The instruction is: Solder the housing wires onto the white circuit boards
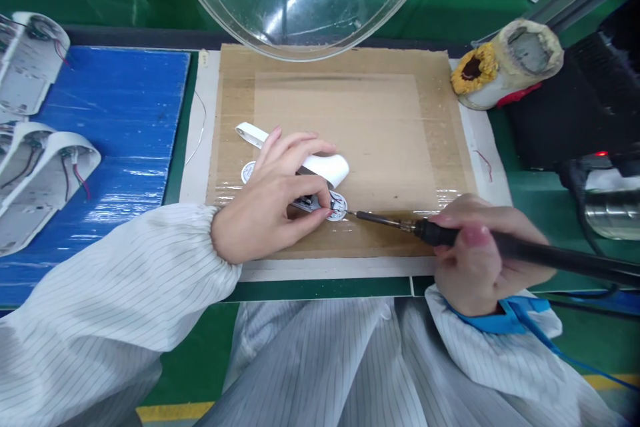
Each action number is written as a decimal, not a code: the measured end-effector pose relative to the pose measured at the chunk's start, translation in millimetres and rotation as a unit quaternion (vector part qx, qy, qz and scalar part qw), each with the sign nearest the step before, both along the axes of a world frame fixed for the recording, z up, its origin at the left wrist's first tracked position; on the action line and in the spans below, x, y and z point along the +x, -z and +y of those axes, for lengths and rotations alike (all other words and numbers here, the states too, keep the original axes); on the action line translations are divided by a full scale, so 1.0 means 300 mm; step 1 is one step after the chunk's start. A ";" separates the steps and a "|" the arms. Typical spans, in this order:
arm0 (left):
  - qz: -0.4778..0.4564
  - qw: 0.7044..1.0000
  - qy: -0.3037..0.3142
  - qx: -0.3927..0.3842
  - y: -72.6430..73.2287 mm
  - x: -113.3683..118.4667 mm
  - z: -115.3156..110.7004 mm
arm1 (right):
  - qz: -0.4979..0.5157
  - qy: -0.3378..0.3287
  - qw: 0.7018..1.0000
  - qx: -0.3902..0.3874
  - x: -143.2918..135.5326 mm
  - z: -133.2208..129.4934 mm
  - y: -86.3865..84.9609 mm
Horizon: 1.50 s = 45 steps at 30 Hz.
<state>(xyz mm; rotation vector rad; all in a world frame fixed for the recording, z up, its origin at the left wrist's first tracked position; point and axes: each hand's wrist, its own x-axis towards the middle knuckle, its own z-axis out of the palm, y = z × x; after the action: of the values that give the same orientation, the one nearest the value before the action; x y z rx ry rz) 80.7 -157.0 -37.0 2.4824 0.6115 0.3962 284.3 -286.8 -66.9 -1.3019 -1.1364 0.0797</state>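
Note:
A white plastic housing [327, 169] with a long narrow end lies on the cardboard, partly covered by my left hand [280, 197]. My left fingers curve over it, while the thumb and index finger pinch together beside a small round white part [339, 207]; whatever is between those fingertips is too small to make out. In my right hand [483, 253] is a soldering iron [440, 232], held by its black handle. Its thin tip meets or nearly meets the right edge of the round part. Another white disc [247, 172] shows left of my left hand.
Several white shells with red and black wires [73, 153] lie on a blue board [135, 100] at left. A clear round lens or shield [310, 20] hangs over the far edge. A tip-cleaning pot with yellow sponge [475, 70] and a black box [560, 107] stand at right.

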 end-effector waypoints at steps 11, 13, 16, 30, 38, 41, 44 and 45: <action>0.003 1.000 0.011 -0.012 -0.005 -0.002 0.004 | 0.053 0.029 0.998 0.018 -0.005 0.011 -0.007; -0.005 1.000 0.008 -0.006 -0.007 0.000 0.003 | 0.051 0.031 0.998 0.014 -0.007 0.007 -0.007; -0.016 1.000 -0.008 0.016 -0.002 0.007 -0.001 | 0.050 0.030 0.998 -0.007 -0.010 0.000 -0.009; -0.037 0.997 -0.064 0.030 0.020 0.027 -0.025 | 0.029 -0.006 0.995 -0.099 0.007 -0.025 -0.012; -0.032 0.996 -0.073 0.039 0.029 0.032 -0.031 | 0.025 -0.016 0.995 -0.096 0.009 -0.018 -0.013; -0.033 0.996 -0.076 0.044 0.032 0.036 -0.035 | 0.022 -0.021 0.995 -0.091 0.009 -0.016 -0.013; -0.035 0.995 -0.078 0.049 0.034 0.038 -0.038 | 0.019 -0.031 0.995 -0.094 0.008 -0.016 -0.015; -0.037 0.995 -0.078 0.051 0.034 0.038 -0.038 | 0.018 -0.032 0.995 -0.093 0.008 -0.017 -0.015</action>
<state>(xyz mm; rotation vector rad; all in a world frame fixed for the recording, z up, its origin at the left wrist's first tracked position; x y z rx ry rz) 92.0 -168.4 -47.2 2.5107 0.7739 0.5903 286.8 -291.8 -62.4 -1.4222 -1.1600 0.2603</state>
